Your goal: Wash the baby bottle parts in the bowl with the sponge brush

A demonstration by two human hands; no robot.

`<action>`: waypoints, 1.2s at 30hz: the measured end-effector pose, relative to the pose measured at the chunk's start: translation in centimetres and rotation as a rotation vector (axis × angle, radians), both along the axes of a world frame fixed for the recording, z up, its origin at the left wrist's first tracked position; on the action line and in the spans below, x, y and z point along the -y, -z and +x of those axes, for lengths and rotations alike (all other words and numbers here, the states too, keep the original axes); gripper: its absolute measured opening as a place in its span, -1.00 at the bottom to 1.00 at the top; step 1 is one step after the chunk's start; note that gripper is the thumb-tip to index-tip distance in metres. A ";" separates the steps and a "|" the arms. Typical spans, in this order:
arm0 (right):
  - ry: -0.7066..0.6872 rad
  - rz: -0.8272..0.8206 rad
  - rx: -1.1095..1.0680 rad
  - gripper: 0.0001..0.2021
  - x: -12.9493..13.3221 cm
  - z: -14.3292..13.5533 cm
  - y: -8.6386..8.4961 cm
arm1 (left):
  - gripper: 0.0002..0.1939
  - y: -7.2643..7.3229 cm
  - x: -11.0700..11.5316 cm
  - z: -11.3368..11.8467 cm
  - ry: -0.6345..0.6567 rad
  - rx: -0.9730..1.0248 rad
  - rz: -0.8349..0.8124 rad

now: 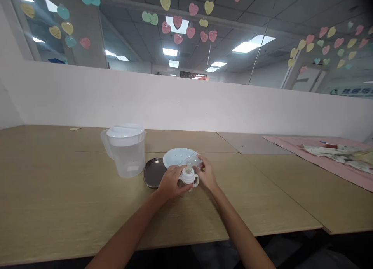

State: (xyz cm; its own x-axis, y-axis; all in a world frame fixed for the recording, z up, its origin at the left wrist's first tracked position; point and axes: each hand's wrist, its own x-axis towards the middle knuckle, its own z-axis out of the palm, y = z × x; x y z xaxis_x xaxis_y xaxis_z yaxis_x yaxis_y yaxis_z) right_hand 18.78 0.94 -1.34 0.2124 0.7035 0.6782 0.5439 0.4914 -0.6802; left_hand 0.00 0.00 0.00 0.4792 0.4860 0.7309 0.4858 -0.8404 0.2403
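Note:
A baby bottle (pixel 188 176) with a white collar, side handles and a clear teat stands upright near the middle of the table. My left hand (pixel 172 182) is wrapped around its left side, thumb across the front. My right hand (pixel 207 175) is just behind and right of the bottle, fingers curled on a clear plastic cap (pixel 193 159); the cap's outline is faint. Behind both hands sits a white bowl (pixel 175 156), partly covered by the cap and fingers. A dark metal tray (pixel 154 172) lies left of my left hand.
A clear lidded pitcher (pixel 128 156) stands left of the tray, its handle pointing left. On the far right, a pink cloth (pixel 287 148) carries crumpled fabric and a pen. The wooden table (pixel 87 210) ends at a front edge near me; a white wall with windows rises behind.

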 end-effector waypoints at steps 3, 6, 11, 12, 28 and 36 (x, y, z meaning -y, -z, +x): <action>-0.066 -0.005 0.018 -0.68 -0.1 0.1 0.1 | -0.39 0.0 0.0 0.0 0.007 0.003 -0.001; -0.141 -0.009 0.032 -0.79 -0.3 0.2 0.2 | -0.40 -0.1 0.1 0.0 0.015 -0.001 0.006; -0.123 -0.002 0.028 -0.74 0.4 -0.4 0.1 | -0.40 -0.1 0.0 0.0 0.017 -0.008 0.016; -0.129 0.021 0.026 -0.71 0.8 -0.7 0.1 | -0.40 -0.1 0.0 0.0 0.015 -0.010 0.015; -0.222 0.125 0.135 -0.72 2.3 -2.6 0.4 | -0.42 0.1 0.2 0.0 0.076 0.029 -0.063; -0.320 0.107 0.056 -0.73 2.5 -2.4 0.1 | -0.29 0.0 0.4 -0.3 0.188 -0.014 -0.149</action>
